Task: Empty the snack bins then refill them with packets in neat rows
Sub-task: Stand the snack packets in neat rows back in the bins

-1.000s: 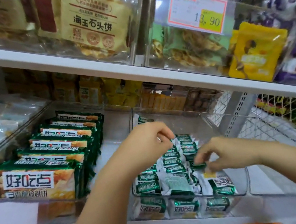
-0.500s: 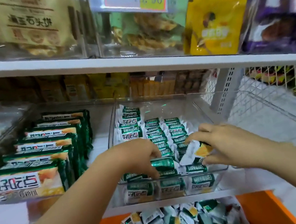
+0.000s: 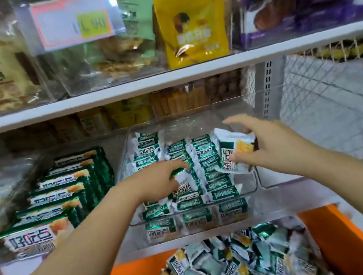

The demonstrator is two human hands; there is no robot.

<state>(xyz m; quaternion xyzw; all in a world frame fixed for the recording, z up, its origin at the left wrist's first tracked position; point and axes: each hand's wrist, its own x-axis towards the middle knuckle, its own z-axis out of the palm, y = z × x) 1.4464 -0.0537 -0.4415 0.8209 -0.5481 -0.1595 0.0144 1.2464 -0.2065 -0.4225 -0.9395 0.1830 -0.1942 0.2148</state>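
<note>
Head view looks into a shop shelving unit: a white shelf board (image 3: 190, 74) crosses the upper half of the frame, carrying clear boxes with a price tag (image 3: 74, 23) at upper left and a yellow pouch (image 3: 192, 25) at upper centre. White wire mesh (image 3: 328, 115) backs the right side. An orange crate (image 3: 326, 233) at the bottom holds a jumble of loose packets (image 3: 242, 265). Larger green packs (image 3: 66, 192) stand in a file at centre left. At centre sits the clear bin (image 3: 256, 180), its small green-and-white packets (image 3: 211, 168) lying in three rows, printed faces up. The left hand (image 3: 159, 183) rests on the middle row, fingers curled close together over the packets there. The right hand (image 3: 269, 145) pinches a lifted packet (image 3: 234, 153) between thumb and middle fingers above the bin's right side, forefinger stretched out
</note>
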